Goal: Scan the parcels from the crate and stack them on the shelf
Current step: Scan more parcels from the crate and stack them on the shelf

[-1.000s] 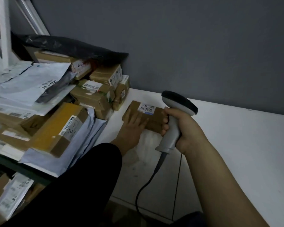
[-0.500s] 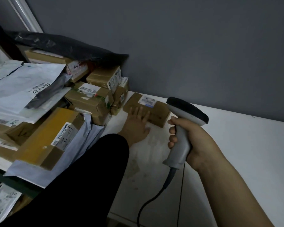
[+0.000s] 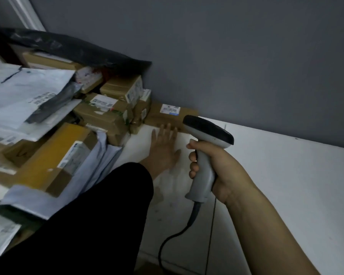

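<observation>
Parcel [image 3: 168,118] pushed to wall [image 3: 246,66] beside box pile [image 3: 111,114]; L grip [image 3: 164,145] flat, empty; R grip [image 3: 216,165] clasps scanner [image 3: 206,133].

A single wide-angle view from the person's head looks forward and steeply down along both forearms; the grey wall [image 3: 246,56] fills the upper half of the frame, and the white shelf [image 3: 286,185] runs from centre to lower right; the camera sits close, so the right hand [image 3: 222,165] gripping the scanner [image 3: 209,132] looms at lower centre, with the left hand [image 3: 163,149] farther in; the parcel pile [image 3: 105,118] at the left edge looks soft, perhaps from dim light.
</observation>
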